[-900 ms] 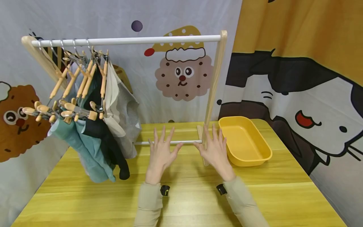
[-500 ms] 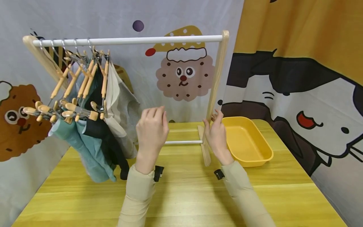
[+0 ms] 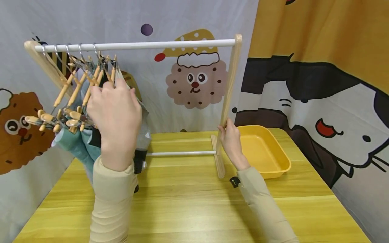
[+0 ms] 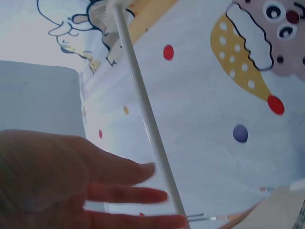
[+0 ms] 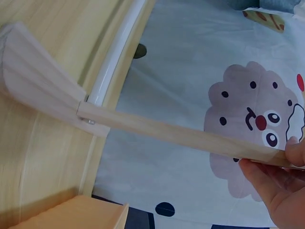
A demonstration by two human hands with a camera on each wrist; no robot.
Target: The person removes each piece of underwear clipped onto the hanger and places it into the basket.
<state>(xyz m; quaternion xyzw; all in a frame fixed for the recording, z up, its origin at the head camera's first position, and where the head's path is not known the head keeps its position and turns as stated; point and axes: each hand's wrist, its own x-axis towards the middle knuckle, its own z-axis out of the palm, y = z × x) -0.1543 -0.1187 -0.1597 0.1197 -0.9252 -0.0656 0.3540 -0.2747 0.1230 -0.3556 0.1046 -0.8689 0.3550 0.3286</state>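
Note:
A small clothes rack has a white top rod (image 3: 167, 44) and pale wooden posts. At its left end hang several wooden clip hangers (image 3: 65, 89) with teal trousers (image 3: 74, 143), a grey garment (image 3: 143, 136) and dark pieces. My left hand (image 3: 117, 118) is raised in front of the hangers and covers part of the clothes. In the left wrist view its fingers (image 4: 128, 194) reach out near the rod, with nothing held. My right hand (image 3: 233, 143) grips the right wooden post (image 3: 230, 82); thumb and fingers pinch it in the right wrist view.
A yellow plastic basin (image 3: 282, 171) stands on the wooden table (image 3: 188, 202), just right of the rack's foot (image 3: 220, 165). A low white crossbar (image 3: 182, 153) joins the feet. Behind hangs a patterned cloth (image 3: 194, 20).
Both hands began with fingers spread over the table's middle. The left has moved left and up to the hangers. The right has moved onto the right post and taken hold of it.

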